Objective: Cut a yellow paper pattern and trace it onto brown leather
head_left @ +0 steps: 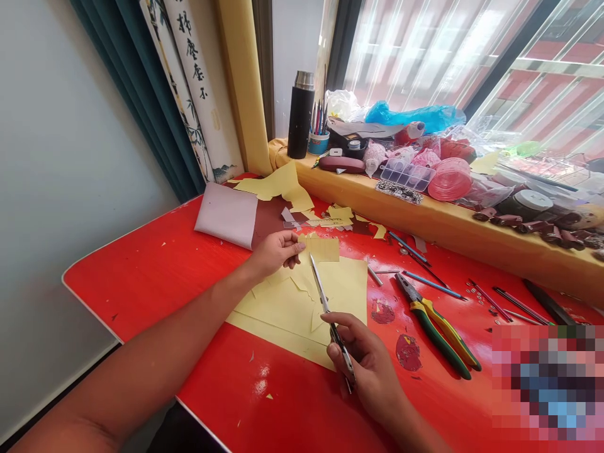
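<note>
My right hand [365, 365] is closed round the handles of a pair of scissors [325, 308], whose blades point away from me over a yellow paper sheet [287, 308] lying on the red table [151, 270]. My left hand [276, 251] has its fingers curled and pinches the edge of a small yellow paper piece [324, 248] at the sheet's far side. The sheet has jagged cut edges near the blade tips.
Green-and-yellow pliers [436, 327], pencils [425, 280] and yellow scraps [283, 185] lie around. A dark red and white sheet [236, 217] sits at the far left. The yellow sill [438, 220] holds a black flask [301, 113], pen cup [318, 141], bead box [406, 175] and pink spool [450, 179].
</note>
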A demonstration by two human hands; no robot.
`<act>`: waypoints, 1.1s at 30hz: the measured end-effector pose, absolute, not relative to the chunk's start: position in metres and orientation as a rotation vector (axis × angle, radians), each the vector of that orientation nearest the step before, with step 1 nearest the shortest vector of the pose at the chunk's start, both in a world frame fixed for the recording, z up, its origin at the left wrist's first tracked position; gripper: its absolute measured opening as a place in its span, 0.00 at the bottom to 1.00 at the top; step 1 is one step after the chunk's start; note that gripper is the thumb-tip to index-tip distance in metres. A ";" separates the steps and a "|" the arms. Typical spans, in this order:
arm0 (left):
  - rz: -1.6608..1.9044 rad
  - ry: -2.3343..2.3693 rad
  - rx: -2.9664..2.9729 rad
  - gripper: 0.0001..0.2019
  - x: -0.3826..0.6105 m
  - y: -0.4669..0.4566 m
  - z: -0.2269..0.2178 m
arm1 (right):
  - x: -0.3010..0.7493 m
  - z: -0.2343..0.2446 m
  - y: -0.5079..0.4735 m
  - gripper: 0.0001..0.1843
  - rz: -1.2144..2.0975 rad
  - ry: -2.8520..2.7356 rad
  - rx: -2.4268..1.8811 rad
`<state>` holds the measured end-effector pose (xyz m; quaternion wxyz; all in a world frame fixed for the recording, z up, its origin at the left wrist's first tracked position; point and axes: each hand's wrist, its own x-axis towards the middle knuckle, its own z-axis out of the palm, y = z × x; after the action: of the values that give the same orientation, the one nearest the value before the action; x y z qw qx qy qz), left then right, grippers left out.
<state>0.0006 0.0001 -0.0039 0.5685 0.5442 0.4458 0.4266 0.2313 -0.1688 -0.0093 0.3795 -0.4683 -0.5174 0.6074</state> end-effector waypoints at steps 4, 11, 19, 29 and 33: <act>1.007 1.054 1.278 0.21 0.000 0.000 -0.005 | 0.232 -0.009 -0.169 0.23 1.549 -1.334 -1.194; 1.193 1.081 1.190 0.22 -0.006 0.005 -0.003 | 0.232 -0.007 -0.169 0.20 1.514 -1.392 -1.201; 1.263 1.036 1.119 0.23 -0.002 -0.002 0.004 | 0.227 -0.010 -0.166 0.24 1.458 -1.335 -1.218; 0.961 0.949 1.223 0.17 0.031 -0.051 0.005 | 0.227 -0.004 -0.153 0.26 1.447 -1.008 -1.227; 0.881 0.957 1.302 0.16 0.040 -0.063 0.007 | 0.228 -0.007 -0.151 0.24 1.445 -0.956 -1.200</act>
<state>0.0396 -0.0627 0.0069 0.6056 0.5628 0.4139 0.3811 0.2276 -0.1514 -0.0067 0.4943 -0.4950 -0.3943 0.5959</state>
